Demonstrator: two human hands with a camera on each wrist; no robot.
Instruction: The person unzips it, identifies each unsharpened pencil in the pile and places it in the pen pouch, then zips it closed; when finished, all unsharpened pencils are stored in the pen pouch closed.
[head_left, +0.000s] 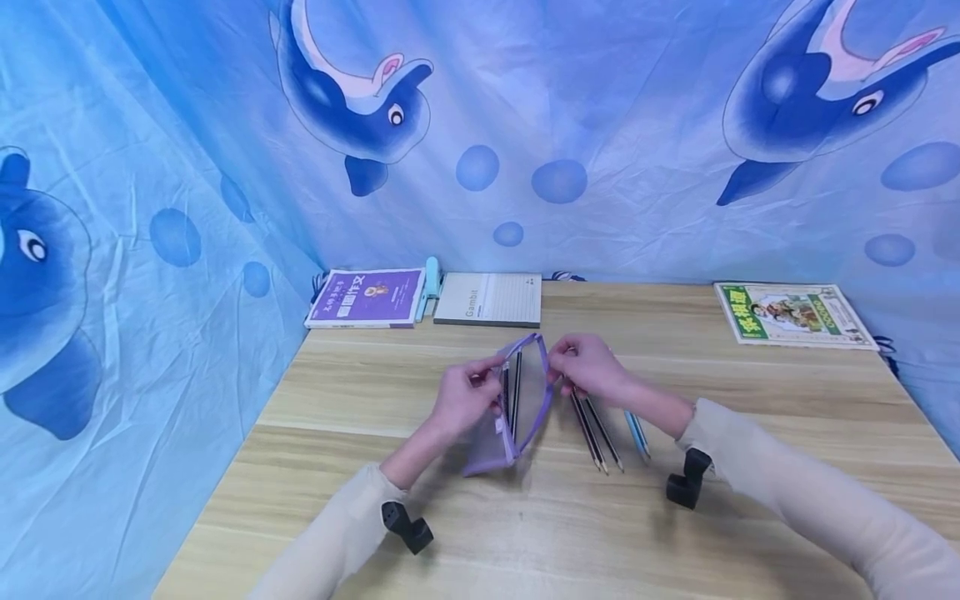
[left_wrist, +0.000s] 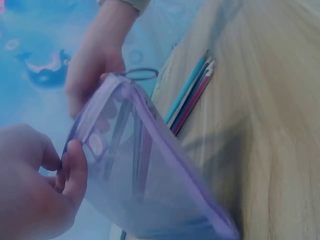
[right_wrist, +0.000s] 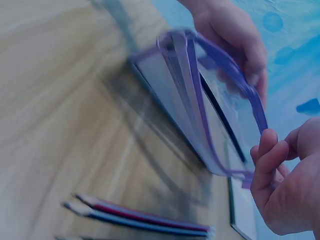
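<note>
A translucent mesh pencil pouch (head_left: pixel 483 450) with purple edging is held up with its mouth spread. My left hand (head_left: pixel 465 398) pinches its left rim between thumb and fingers. At the opposite rim, my right hand (head_left: pixel 591 367) pinches the purple edge (right_wrist: pixel 259 112). Inside the pouch stand a few dark pencils (head_left: pixel 516 392), seen blurred through the mesh in the left wrist view. Dark sharpened pencils (head_left: pixel 595 433) lie on the table just right of the pouch, beneath the right hand. Beside them lie light blue pencils (head_left: pixel 637 433), partly hidden by the right wrist.
The wooden table (head_left: pixel 315 467) backs onto a blue dolphin-print curtain (head_left: pixel 630 242). Along its far edge are a purple book (head_left: pixel 367 297), a turquoise item (head_left: pixel 431 279) and a Gambit notebook (head_left: pixel 489 298). A green-and-white booklet (head_left: pixel 795 315) lies at the back right.
</note>
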